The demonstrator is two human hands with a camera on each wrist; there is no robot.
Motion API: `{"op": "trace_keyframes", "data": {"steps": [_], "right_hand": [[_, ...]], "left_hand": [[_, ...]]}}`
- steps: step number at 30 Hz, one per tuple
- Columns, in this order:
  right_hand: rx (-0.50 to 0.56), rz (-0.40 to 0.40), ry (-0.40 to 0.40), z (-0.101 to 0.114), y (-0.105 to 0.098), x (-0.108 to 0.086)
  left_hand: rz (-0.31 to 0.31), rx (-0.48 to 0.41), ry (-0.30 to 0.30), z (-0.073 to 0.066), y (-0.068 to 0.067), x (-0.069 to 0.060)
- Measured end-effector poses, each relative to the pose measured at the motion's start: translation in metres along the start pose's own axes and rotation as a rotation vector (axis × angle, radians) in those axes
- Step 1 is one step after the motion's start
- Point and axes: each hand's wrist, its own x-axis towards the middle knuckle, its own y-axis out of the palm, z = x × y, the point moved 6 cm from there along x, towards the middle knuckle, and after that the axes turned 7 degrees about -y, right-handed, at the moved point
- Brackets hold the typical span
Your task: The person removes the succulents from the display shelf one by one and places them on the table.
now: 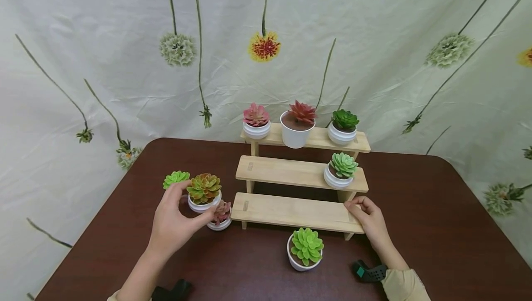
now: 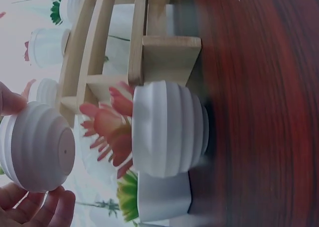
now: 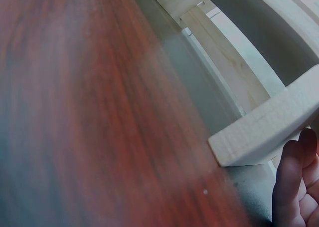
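My left hand (image 1: 174, 218) grips a white ribbed pot with an orange-green succulent (image 1: 204, 189) between thumb and fingers, lifted above the table; the left wrist view shows the pot's underside (image 2: 66, 151). Below and beside it stands a pot with a pinkish-red succulent (image 1: 220, 215), close to the left end of a three-tier wooden plant stand (image 1: 291, 208). A bright green succulent (image 1: 176, 178) is partly hidden behind my left hand. At the stand's lowest shelf, my right hand (image 1: 371, 220) holds the right end, fingers curled at the edge.
On the top tier sit a pink succulent (image 1: 256, 118), a red one (image 1: 298, 125) and a dark green one (image 1: 343, 125). A pale green succulent (image 1: 341, 169) occupies the middle tier's right end. In front stands another green succulent (image 1: 306, 248) on the dark table (image 1: 436, 227).
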Motion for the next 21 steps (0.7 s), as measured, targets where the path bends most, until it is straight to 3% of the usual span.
{"op": "trace_keyframes", "data": {"steps": [5,13,21], "right_hand": [[0.005,0.000,0.000,0.000,0.000,0.000],[-0.016,0.004,0.008,0.001,0.000,0.001],[-0.029,0.008,0.014,0.000,-0.001,0.000]], "left_hand": [[0.004,0.017,-0.006,0.006,-0.006,0.002],[0.060,0.113,-0.032,0.016,-0.018,0.006],[0.183,0.157,-0.126,0.031,-0.015,0.009]]}}
